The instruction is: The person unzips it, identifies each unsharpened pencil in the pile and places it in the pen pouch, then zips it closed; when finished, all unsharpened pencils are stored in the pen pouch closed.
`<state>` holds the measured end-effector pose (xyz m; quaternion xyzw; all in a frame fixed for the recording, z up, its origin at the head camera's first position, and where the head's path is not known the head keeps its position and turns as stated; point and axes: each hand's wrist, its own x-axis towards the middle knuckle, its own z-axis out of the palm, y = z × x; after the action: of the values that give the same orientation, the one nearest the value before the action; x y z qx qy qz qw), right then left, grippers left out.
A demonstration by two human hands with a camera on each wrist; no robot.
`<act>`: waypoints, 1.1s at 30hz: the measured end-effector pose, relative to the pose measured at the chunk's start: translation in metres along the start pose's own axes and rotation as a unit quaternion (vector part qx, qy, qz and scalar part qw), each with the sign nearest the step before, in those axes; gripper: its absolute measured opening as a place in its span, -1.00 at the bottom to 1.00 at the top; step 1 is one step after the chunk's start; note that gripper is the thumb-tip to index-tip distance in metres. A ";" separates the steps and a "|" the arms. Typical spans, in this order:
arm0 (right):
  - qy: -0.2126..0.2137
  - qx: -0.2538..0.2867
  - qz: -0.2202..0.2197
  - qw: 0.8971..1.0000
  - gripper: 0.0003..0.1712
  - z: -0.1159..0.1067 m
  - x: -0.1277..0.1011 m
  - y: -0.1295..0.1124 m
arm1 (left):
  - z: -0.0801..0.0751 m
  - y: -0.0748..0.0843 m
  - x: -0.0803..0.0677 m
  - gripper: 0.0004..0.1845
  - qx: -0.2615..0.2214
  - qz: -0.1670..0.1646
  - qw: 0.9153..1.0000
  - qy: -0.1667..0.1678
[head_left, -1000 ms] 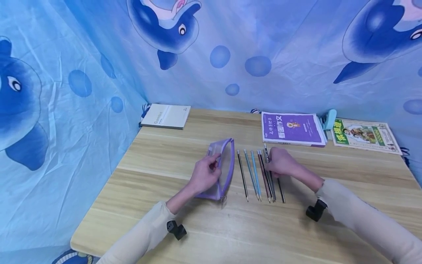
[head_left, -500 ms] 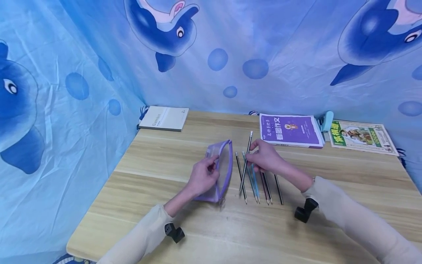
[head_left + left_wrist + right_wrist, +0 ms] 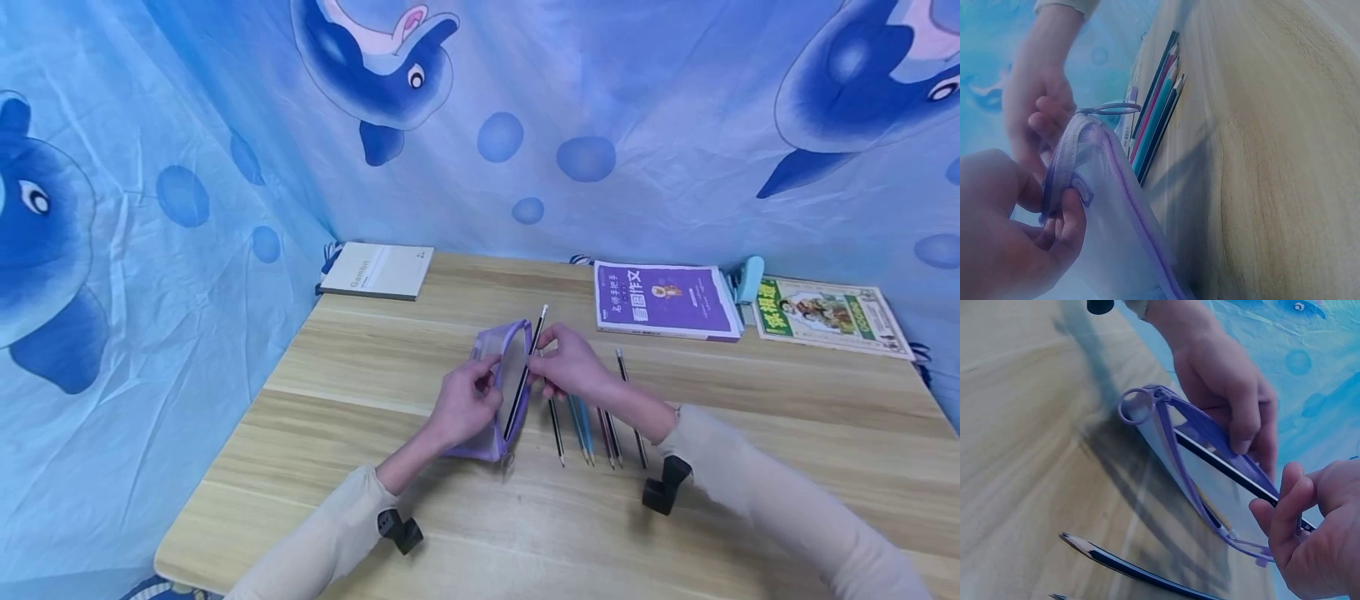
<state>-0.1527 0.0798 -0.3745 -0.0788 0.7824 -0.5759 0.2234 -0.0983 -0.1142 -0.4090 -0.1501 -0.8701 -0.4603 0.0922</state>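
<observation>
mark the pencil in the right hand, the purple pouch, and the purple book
pencil (image 3: 534,335): head view, upper shaft above the right hand's fingers.
purple pouch (image 3: 489,346): head view, far end of its mesh side.
purple book (image 3: 660,302): head view, middle of its cover.

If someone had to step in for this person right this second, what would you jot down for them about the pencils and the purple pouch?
Left hand: pinches the rim of the purple mesh pencil pouch, holding its mouth open.
Right hand: pinches a black pencil, its tip already inside the pouch.
On the wooden table: a row of loose pencils lies right of the pouch, black, blue and reddish ones.
Done: one pencil is going in.
Left: probably finish sliding it in, then the loose ones, and zip up.
</observation>
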 end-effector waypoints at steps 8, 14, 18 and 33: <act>-0.011 -0.007 0.018 1.000 -0.67 0.012 0.002 0.005 | 0.001 0.000 -0.002 -0.43 0.000 -0.001 1.000 -0.001; -0.021 -0.014 0.021 0.999 -0.75 0.020 0.003 0.009 | 0.002 0.000 -0.001 -0.44 -0.011 -0.010 1.000 -0.001; -0.025 -0.019 0.013 0.999 -0.79 0.023 0.005 0.012 | 0.002 0.001 -0.002 -0.43 -0.012 -0.010 1.000 -0.003; -0.054 -0.080 -0.036 0.995 -0.57 0.023 0.006 0.008 | -0.001 0.001 -0.001 -0.42 -0.013 -0.006 1.000 -0.005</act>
<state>-0.1465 0.0603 -0.3890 -0.1560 0.8093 -0.5141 0.2373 -0.0974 -0.1147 -0.4081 -0.1483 -0.8655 -0.4711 0.0833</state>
